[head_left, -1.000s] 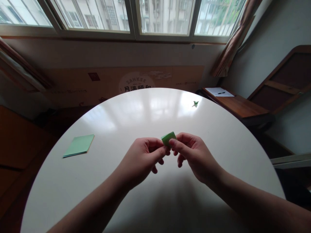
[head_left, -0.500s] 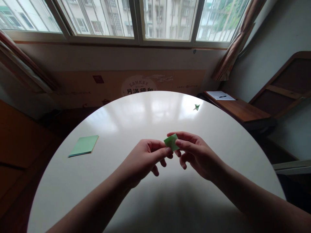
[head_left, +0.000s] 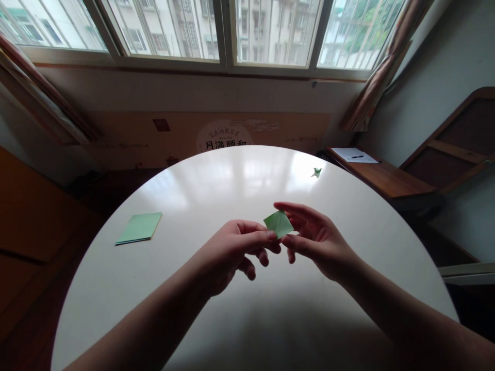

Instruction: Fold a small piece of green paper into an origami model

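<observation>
green square (head_left: 279,223) is above the white tabletop (head_left: 185,319), between the two hands of the person. the left hand (head_left: 235,250) grips it at its lower edge, with the thumb on top. the right hand (head_left: 315,237) is open, its thumb and fingers spread apart around the right side of the square; whether they touch it, one cannot tell. on the left of the tabletop lies a stack (head_left: 139,228) of light green paper. near the far right edge is a small green figure (head_left: 316,172). beyond it, a pen (head_left: 357,157) lies on a sheet (head_left: 344,153).
</observation>
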`<action>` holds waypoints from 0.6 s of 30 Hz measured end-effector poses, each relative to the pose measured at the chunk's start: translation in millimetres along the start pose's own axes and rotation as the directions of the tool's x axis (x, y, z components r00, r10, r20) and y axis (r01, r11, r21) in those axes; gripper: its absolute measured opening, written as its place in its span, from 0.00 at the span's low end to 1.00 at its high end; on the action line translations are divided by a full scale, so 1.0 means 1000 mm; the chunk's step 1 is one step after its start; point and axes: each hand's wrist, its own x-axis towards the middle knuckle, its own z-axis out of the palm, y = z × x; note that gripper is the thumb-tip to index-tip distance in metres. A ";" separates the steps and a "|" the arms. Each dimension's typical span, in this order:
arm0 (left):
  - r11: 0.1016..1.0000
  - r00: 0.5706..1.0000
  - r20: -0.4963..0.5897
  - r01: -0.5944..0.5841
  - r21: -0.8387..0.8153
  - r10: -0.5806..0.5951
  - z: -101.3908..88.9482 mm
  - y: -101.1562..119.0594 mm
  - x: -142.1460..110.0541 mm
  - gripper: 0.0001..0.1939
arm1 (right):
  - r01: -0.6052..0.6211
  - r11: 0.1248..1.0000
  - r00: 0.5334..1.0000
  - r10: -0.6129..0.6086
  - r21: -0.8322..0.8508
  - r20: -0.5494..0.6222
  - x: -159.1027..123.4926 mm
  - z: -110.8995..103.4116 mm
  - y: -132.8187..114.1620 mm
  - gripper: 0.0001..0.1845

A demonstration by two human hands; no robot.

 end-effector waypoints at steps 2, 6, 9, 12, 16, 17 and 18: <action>1.000 1.000 0.006 0.002 0.000 -0.002 0.000 0.000 0.000 0.10 | 0.007 1.000 1.000 -0.007 -0.024 -0.002 -0.001 0.001 -0.001 0.27; 1.000 1.000 0.025 -0.002 0.000 0.002 -0.001 -0.001 0.000 0.10 | 0.016 0.998 1.000 -0.017 -0.057 -0.022 -0.002 0.003 -0.004 0.26; 1.000 0.999 0.043 0.002 0.013 -0.002 -0.001 -0.001 0.000 0.10 | 0.026 0.996 0.999 -0.029 -0.089 -0.033 -0.003 0.003 -0.005 0.26; 1.000 0.998 0.058 0.004 0.027 -0.006 -0.002 0.000 -0.001 0.10 | 0.027 0.991 0.999 -0.032 -0.128 -0.041 -0.003 0.003 -0.006 0.26; 0.999 0.998 0.057 -0.008 0.051 0.005 -0.002 0.001 -0.002 0.10 | 0.044 0.980 0.996 -0.059 -0.196 -0.068 -0.004 0.005 -0.007 0.25; 0.998 0.999 0.053 -0.010 0.058 0.007 -0.002 0.002 -0.002 0.10 | 0.052 0.976 0.995 -0.069 -0.212 -0.073 -0.004 0.005 -0.007 0.25; 0.998 0.999 0.048 -0.011 0.062 0.008 -0.002 0.002 -0.002 0.10 | 0.059 0.972 0.994 -0.079 -0.227 -0.077 -0.004 0.006 -0.007 0.25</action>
